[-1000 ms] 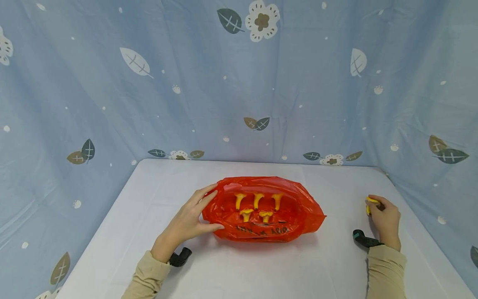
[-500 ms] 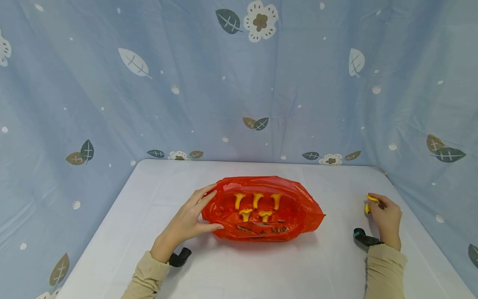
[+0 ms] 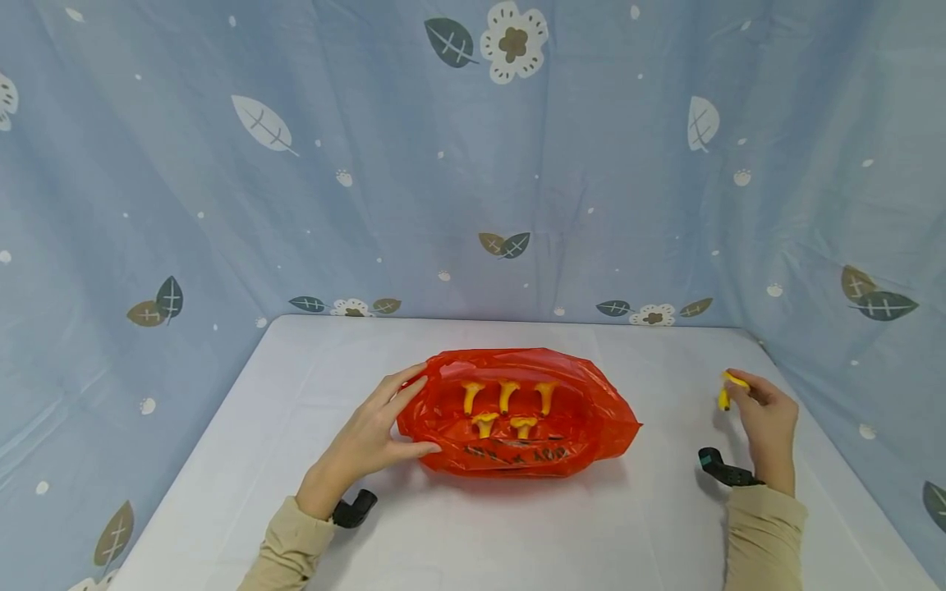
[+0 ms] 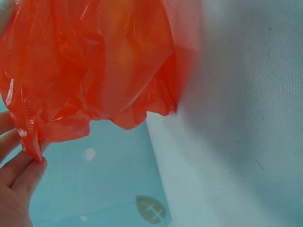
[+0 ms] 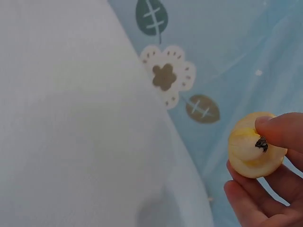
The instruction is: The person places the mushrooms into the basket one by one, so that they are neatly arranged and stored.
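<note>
Mid-table in the head view lies a red plastic bag [image 3: 510, 468], its mouth spread wide and dark lettering on its front. Several yellow chanterelle mushrooms [image 3: 506, 398] lie inside in two rows. My left hand [image 3: 365, 439] holds the bag's left edge; in the left wrist view the fingers [image 4: 23, 177] wrap behind the red plastic, which hides the fingertips. Off to the right, my right hand [image 3: 769, 419] pinches another yellow chanterelle mushroom [image 3: 724, 398] above the table. Up close, this mushroom [image 5: 244, 144] shows its dark stem end, held between thumb and fingers.
A white cloth-covered table [image 3: 517, 542] bears the bag. A blue curtain [image 3: 369, 205] with leaf and flower prints hangs behind and at both sides. Black devices sit on both wrists, the left one [image 3: 355, 509] and the right one [image 3: 724, 469].
My right hand has lifted the chanterelle mushroom slightly, away from the table surface. The left hand and the bag have stayed in place; the view has shifted a little.
</note>
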Demonstrator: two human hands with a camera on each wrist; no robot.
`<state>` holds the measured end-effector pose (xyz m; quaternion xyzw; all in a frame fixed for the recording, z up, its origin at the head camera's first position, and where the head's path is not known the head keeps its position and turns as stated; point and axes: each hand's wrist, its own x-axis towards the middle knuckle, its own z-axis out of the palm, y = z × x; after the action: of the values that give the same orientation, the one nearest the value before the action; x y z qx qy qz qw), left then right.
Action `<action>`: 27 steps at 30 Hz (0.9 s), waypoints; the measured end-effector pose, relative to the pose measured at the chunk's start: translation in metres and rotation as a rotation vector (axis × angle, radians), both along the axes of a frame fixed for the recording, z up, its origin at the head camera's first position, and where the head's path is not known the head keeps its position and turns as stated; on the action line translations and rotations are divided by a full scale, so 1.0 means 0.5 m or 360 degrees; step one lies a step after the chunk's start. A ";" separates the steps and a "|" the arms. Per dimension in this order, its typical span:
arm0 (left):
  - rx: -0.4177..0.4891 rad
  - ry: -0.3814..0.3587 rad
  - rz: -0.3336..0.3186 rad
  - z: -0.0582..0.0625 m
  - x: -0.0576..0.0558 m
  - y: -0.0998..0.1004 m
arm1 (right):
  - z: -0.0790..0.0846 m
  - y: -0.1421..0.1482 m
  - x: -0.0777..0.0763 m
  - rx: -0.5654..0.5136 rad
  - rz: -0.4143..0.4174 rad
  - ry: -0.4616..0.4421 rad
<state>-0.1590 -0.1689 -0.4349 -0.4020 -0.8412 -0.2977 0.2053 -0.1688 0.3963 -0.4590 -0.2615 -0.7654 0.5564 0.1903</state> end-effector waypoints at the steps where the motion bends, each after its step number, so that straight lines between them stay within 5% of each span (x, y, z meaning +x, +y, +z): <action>1: -0.0002 -0.0006 0.0001 0.000 0.000 0.000 | 0.005 -0.002 0.000 -0.0012 0.0008 0.0008; 13: -0.0005 -0.0001 0.0002 0.002 0.001 -0.002 | 0.064 -0.043 0.005 -0.0117 0.0163 0.0186; 22: -0.0009 -0.0011 0.0017 0.000 0.002 -0.001 | 0.103 -0.082 0.007 0.0066 0.0281 0.0246; 27: -0.0013 -0.0021 0.0021 0.000 0.003 -0.001 | 0.119 -0.106 0.005 -0.0051 0.0324 0.0377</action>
<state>-0.1577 -0.1692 -0.4347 -0.3953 -0.8464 -0.2954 0.2001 -0.1664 0.3430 -0.3994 -0.1180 -0.7512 0.6119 0.2176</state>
